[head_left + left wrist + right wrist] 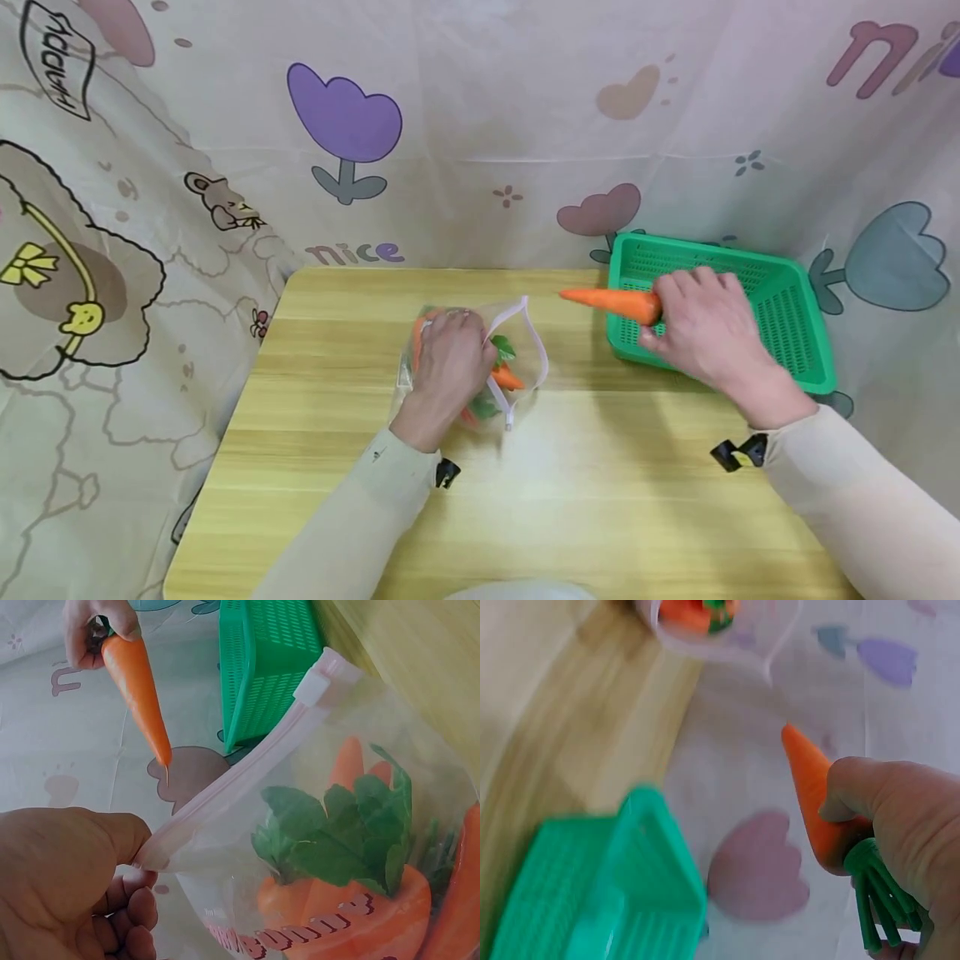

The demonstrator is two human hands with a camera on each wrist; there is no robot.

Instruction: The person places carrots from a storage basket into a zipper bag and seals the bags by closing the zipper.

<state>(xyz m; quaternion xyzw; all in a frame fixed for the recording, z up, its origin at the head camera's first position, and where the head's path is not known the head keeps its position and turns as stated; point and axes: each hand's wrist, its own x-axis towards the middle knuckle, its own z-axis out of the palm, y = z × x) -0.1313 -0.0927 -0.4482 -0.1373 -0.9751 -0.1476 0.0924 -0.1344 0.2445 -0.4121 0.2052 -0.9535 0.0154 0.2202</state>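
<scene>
My right hand (705, 325) grips an orange carrot (611, 303) by its thick end, above the green basket's left side. The carrot's tip points left toward the bag, and its green stems (881, 900) show under the palm in the right wrist view. With thumb and fingers my left hand (67, 877) pinches the rim of a clear zip bag (217, 795). The bag's mouth gapes to the right, with a pale pink zip edge and a white slider (311, 688). Inside lie several orange carrots (405, 915) and green leaves (337, 832).
A green plastic basket (813, 333) with slotted walls stands at the table's back right; no vegetables show in it. The wooden table (570, 492) meets a patterned cloth (465, 125) at the back and left. A white rounded edge (521, 592) shows at the front.
</scene>
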